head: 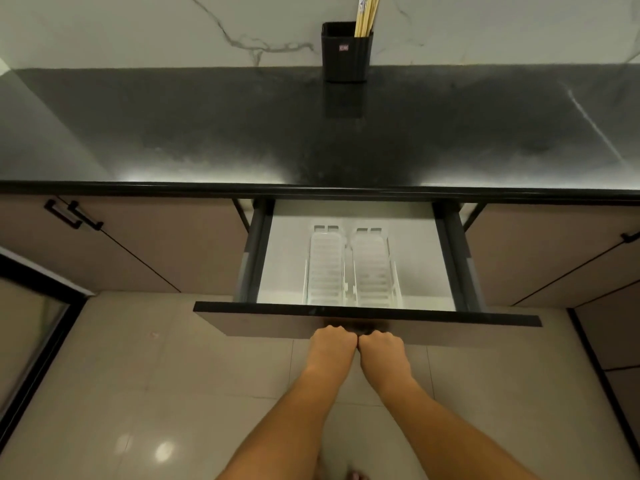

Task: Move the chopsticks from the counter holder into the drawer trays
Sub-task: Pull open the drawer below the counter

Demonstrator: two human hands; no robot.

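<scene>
Both fists are curled side by side on the drawer front — left hand and right hand closed, seemingly around a hidden handle. Just beyond them lie two white trays (empty). Far past the grip, chopsticks stand in the black holder; its small red label is unreadable.
</scene>
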